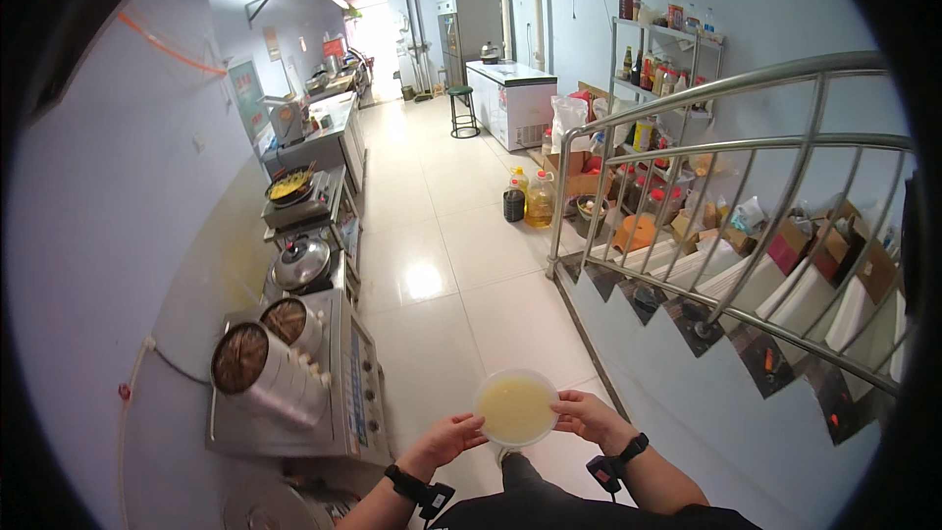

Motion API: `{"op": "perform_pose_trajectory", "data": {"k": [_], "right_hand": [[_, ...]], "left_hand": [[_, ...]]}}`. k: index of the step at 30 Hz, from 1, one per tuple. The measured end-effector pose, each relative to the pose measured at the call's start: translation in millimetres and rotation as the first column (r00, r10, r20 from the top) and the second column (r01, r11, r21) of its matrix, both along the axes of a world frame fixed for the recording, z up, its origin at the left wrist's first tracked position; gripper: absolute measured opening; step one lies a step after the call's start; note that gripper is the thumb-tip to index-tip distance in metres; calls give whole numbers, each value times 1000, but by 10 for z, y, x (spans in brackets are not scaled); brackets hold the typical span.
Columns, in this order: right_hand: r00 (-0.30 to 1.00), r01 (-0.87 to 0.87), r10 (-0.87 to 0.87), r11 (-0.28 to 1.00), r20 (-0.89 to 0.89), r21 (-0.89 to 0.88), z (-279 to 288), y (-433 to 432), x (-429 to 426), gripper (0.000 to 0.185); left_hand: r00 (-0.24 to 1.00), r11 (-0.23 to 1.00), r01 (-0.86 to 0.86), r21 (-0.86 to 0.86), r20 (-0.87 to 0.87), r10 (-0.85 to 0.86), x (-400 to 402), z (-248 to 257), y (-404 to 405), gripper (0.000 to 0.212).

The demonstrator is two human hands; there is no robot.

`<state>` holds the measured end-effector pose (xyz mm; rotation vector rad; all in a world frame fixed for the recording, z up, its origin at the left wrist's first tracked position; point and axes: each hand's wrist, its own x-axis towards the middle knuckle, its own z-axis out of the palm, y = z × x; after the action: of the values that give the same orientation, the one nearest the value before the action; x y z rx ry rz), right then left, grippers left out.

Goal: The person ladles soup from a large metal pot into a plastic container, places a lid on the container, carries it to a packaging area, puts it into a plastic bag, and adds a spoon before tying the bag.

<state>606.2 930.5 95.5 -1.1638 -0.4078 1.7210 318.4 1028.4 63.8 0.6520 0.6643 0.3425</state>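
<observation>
A round, pale bowl filled with yellowish liquid is held level between my two hands, over the tiled floor in front of my body. My left hand grips its left rim, thumb on top and fingers beneath. At the right rim, my right hand pinches the edge in the same way. Each wrist wears a black strap with a small black device. My legs are partly visible below the bowl, with one shoe just past its lower edge.
On the left, a steel stove bears tall steel pots; beyond stand a lidded wok and a pan of yellow food. A steel stair railing runs along the right. Oil jugs, a stool and a chest freezer stand ahead.
</observation>
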Motion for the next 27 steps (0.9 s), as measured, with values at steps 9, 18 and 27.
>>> {"op": "perform_pose_trajectory", "data": {"k": [9, 18, 27], "right_hand": [[997, -81, 81, 994, 1, 77, 113, 2332, 601, 35], [992, -126, 125, 991, 12, 43, 84, 4819, 1047, 37], [1000, -22, 22, 998, 5, 60, 191, 7197, 1381, 37]], "left_hand": [[997, 996, 15, 84, -78, -8, 468, 137, 2250, 40], [997, 996, -61, 67, -44, 64, 909, 92, 4562, 40], [994, 987, 93, 133, -72, -84, 1345, 248, 7237, 42]]}}
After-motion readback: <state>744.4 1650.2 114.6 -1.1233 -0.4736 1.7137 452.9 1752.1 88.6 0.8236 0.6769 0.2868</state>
